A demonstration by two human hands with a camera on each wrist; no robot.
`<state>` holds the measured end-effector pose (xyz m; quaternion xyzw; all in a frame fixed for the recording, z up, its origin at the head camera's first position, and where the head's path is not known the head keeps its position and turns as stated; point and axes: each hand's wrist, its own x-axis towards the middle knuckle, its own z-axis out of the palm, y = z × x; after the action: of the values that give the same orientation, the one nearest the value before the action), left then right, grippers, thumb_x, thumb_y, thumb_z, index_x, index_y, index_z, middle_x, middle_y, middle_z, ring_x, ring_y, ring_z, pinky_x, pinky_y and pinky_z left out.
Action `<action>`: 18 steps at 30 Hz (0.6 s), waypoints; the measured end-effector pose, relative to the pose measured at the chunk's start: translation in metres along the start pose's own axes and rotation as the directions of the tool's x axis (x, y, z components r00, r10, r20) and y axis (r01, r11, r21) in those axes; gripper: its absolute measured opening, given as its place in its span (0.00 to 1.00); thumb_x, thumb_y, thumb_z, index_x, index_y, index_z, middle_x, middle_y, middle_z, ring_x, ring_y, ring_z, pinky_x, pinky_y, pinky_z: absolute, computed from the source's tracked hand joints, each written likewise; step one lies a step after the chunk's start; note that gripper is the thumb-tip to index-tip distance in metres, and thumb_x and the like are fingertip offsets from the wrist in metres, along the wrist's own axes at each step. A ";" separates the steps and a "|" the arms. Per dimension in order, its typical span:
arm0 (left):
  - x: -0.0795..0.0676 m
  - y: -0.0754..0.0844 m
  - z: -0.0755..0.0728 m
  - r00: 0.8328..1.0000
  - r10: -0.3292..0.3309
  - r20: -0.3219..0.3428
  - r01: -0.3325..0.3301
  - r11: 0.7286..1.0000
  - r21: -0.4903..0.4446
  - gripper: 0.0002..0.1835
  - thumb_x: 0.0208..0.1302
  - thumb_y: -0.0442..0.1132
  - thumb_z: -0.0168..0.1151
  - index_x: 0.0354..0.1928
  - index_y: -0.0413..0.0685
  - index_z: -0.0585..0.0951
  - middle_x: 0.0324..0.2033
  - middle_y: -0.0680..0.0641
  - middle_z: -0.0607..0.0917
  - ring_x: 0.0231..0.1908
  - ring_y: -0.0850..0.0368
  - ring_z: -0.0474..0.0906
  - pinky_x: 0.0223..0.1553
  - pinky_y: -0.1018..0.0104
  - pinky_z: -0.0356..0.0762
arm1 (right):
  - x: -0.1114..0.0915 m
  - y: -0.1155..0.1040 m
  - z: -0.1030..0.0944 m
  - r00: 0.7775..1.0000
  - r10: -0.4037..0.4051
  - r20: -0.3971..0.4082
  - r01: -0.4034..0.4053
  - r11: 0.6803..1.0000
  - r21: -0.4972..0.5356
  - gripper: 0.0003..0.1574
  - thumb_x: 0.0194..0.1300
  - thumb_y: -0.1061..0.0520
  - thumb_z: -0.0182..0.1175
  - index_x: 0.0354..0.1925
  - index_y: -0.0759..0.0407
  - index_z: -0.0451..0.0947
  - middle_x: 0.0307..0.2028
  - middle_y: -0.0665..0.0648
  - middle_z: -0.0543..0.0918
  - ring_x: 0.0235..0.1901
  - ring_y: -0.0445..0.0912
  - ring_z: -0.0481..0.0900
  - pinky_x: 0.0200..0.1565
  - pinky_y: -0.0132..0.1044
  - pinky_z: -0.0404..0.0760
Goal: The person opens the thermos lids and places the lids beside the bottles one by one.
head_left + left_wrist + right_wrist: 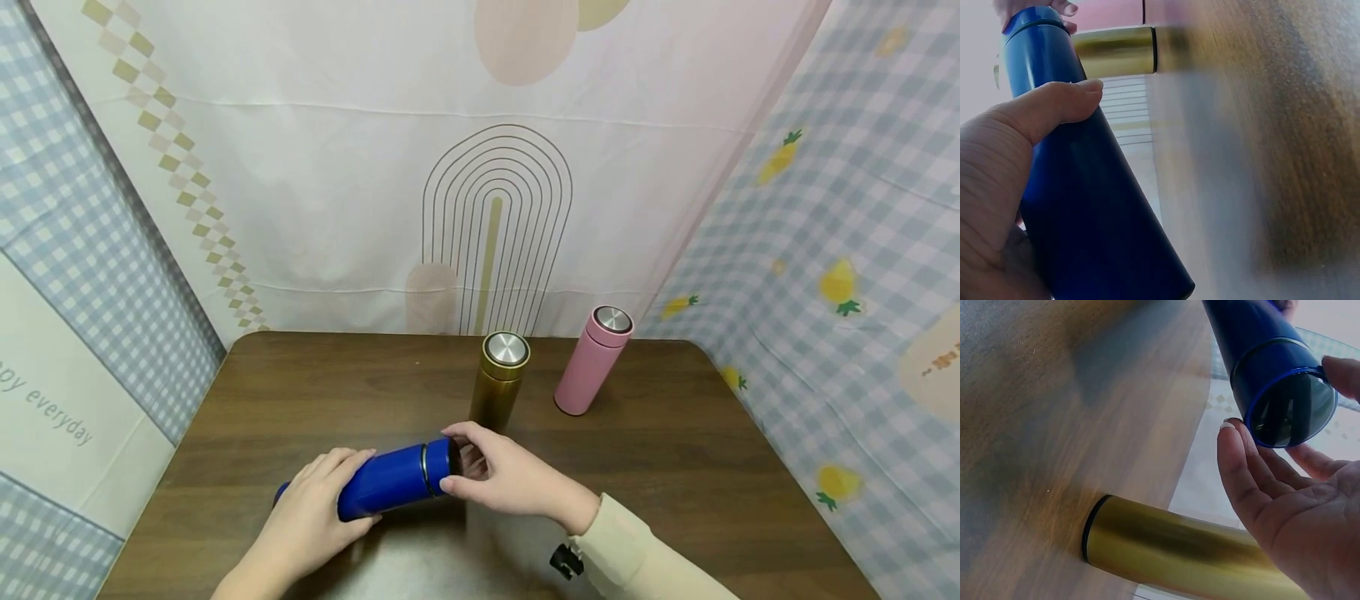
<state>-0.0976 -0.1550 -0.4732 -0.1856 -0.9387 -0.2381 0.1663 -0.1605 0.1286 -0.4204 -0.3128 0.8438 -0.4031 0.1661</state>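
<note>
A blue thermos bottle is held tilted nearly on its side above the table, its lid end pointing right. My left hand grips the body, and in the left wrist view the thumb lies across it. At the lid end, my right hand holds the rim of the lid between thumb and fingertips, with the palm apart from the lid's dark, shiny top. Just behind the right hand, a gold thermos bottle stands upright. A pink thermos bottle stands farther right.
The brown wooden table ends against a white patterned cloth at the back. Checked cloths hang at the left and right. A small black clip is by the right sleeve.
</note>
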 end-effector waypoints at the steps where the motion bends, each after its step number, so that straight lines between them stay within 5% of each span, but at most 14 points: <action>1: 0.000 0.000 0.000 1.000 0.004 -0.003 -0.004 1.000 0.001 0.43 0.34 0.53 0.81 0.58 0.52 0.78 0.47 0.56 0.78 0.47 0.55 0.76 0.47 0.49 0.73 | 0.000 0.000 0.000 1.000 -0.004 0.005 0.004 1.000 0.002 0.37 0.62 0.38 0.63 0.64 0.48 0.65 0.43 0.51 0.77 0.41 0.44 0.79 0.43 0.38 0.80; 18: -0.002 -0.002 -0.001 1.000 -0.002 -0.022 0.002 1.000 0.004 0.42 0.34 0.53 0.81 0.58 0.53 0.78 0.46 0.56 0.78 0.47 0.55 0.76 0.47 0.50 0.74 | 0.002 -0.007 0.001 1.000 0.013 -0.011 -0.014 0.999 -0.045 0.38 0.57 0.33 0.65 0.59 0.46 0.68 0.44 0.48 0.77 0.42 0.43 0.78 0.45 0.40 0.80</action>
<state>-0.0966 -0.1575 -0.4734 -0.1815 -0.9375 -0.2386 0.1765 -0.1588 0.1230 -0.4153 -0.3085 0.8558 -0.3844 0.1571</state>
